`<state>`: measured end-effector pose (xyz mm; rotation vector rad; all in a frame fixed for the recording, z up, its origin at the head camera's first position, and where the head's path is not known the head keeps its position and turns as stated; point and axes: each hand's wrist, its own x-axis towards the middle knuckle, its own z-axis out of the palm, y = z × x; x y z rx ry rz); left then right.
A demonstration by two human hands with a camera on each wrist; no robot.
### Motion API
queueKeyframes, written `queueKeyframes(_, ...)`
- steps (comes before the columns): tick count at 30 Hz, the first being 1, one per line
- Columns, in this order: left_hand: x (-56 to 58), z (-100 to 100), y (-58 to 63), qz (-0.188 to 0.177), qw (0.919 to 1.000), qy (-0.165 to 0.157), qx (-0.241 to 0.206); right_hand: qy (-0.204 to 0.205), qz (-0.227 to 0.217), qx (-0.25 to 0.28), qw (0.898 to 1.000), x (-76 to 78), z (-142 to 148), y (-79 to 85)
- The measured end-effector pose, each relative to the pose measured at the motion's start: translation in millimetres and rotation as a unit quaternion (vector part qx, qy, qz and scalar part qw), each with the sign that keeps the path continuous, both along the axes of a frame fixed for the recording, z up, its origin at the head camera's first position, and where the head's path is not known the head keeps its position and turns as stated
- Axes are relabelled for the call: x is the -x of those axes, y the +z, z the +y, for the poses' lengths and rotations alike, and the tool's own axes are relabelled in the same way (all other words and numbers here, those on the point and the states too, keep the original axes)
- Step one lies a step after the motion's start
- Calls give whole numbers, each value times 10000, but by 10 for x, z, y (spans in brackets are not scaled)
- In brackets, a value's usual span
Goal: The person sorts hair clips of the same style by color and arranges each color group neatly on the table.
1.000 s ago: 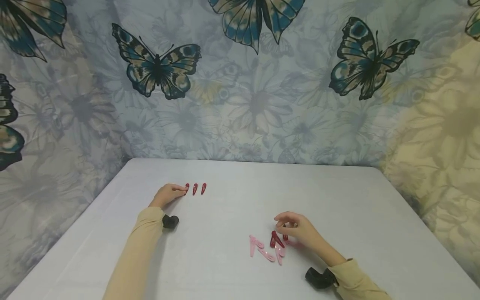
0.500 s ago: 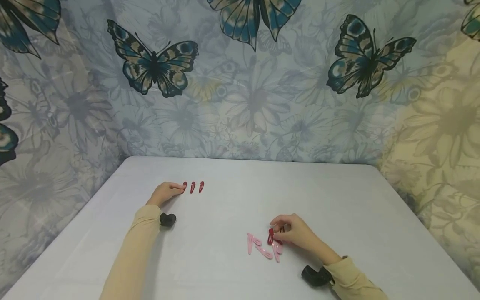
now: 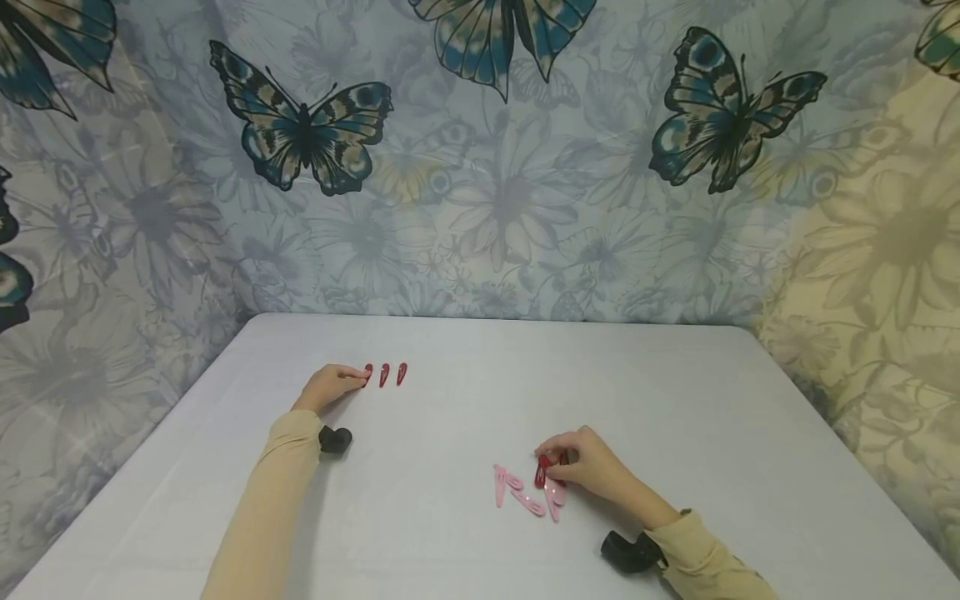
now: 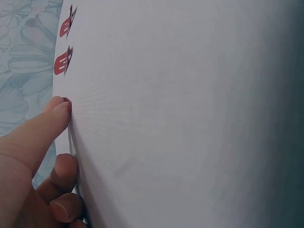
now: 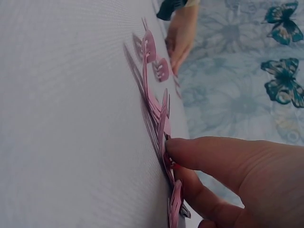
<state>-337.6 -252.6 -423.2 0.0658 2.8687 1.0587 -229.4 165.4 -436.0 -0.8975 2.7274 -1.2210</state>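
My left hand point(image 3: 330, 386) is at the far left of the table, its thumb and fingertip pinching the leftmost red hair clip point(image 3: 368, 369). Two more red snap clips, a middle one point(image 3: 385, 375) and a right one point(image 3: 402, 373), lie in line beside it. In the left wrist view the fingertips point(image 4: 65, 105) almost cover the pinched clip. Over the loose pile, my right hand point(image 3: 588, 462) pinches a red hair clip point(image 3: 541, 473) between thumb and fingers. Pink hair clips point(image 3: 553, 500) lie under and next to it; the fingers partly hide the red ones.
More pink clips point(image 3: 528, 502) spread just left of the right hand, one of them point(image 3: 500, 486) standing out at the pile's left end. The white table point(image 3: 465, 417) ends at a butterfly-patterned cloth backdrop point(image 3: 510, 208). Black wrist cameras, left point(image 3: 335, 440) and right point(image 3: 630, 552), sit on the sleeves.
The right thumb and fingers have come down from above the pile and closed on a red clip. My left hand stays at the leftmost red clip; the head view has shifted slightly.
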Motion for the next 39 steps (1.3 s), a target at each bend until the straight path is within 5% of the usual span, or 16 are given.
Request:
queueKeyframes(18, 2, -6, -35, 16, 9999, -17, -162, -616, -108, 517, 9967, -58, -11, 17)
queueKeyframes(39, 4, -16, -22, 151, 9997, -148, -92, -733, -223, 754, 9942, -50, -20, 40)
